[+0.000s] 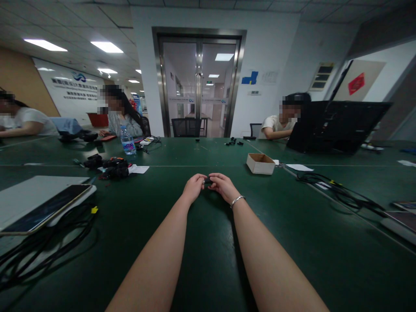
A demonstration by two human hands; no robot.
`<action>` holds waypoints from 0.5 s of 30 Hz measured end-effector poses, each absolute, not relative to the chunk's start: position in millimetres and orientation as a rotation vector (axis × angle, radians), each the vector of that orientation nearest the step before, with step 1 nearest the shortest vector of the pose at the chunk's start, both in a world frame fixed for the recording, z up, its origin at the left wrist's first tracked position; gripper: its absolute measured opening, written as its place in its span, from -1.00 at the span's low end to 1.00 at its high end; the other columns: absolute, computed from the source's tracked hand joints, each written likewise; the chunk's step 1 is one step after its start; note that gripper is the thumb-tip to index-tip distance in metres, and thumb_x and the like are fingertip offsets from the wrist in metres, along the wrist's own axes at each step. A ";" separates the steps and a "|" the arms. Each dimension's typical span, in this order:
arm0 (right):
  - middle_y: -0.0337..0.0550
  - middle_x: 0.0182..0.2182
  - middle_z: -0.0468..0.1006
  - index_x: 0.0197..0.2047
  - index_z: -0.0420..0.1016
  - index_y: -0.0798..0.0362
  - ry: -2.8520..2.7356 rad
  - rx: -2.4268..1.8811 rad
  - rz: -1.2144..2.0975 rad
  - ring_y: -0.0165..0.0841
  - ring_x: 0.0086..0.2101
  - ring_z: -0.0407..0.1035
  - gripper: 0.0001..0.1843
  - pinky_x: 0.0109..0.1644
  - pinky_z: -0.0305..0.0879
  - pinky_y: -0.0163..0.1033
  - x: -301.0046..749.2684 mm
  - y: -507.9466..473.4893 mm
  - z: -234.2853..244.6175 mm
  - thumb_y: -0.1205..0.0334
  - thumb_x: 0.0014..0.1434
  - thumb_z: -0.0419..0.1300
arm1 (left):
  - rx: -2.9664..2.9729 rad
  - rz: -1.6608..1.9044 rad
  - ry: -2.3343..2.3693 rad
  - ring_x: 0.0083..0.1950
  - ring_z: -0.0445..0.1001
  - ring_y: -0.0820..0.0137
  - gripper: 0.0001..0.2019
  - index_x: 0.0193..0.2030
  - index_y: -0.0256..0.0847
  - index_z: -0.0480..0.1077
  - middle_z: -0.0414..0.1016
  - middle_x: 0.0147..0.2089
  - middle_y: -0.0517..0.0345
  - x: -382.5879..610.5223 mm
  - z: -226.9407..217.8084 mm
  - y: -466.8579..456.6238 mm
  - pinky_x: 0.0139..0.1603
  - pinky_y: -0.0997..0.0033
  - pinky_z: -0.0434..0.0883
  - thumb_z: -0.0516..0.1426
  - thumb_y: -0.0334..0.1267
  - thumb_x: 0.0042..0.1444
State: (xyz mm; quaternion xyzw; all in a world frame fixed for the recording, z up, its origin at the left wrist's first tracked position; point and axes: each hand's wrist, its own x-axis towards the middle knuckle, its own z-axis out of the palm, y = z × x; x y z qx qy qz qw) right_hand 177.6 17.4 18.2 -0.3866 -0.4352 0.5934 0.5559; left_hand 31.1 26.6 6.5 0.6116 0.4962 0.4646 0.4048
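Observation:
Both my arms reach forward over the green tabletop [208,242]. Between my fingertips is a small black piece [207,180], too small and too covered to name its kind. My left hand [194,187] pinches its left end, and a ring shows on a finger. My right hand [224,186], with a silver bangle [237,201] at the wrist, pinches its right end. The hands are close together, just above or on the table; I cannot tell which. Right of them stands an open cardboard box [260,164].
On the left lie a phone [45,208], a grey laptop [35,190], coiled black cables [48,247] and black gear [112,167] near a water bottle [128,141]. Small black pieces [234,141] lie farther back. More cables [341,188] and a monitor [338,125] are right. Several people sit around.

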 end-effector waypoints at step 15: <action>-0.33 -0.66 0.43 -0.33 0.49 0.11 -1.026 -0.923 1.401 -0.52 -0.64 0.35 -0.87 -0.38 0.49 -0.33 177.3 16.7 18.9 0.42 -0.02 0.30 | 1.511 1.213 1.275 -0.50 0.30 0.48 -0.76 -0.15 -0.21 0.46 0.39 -0.47 0.19 30.5 1.8 30.1 -0.44 0.51 0.25 0.04 -0.20 0.13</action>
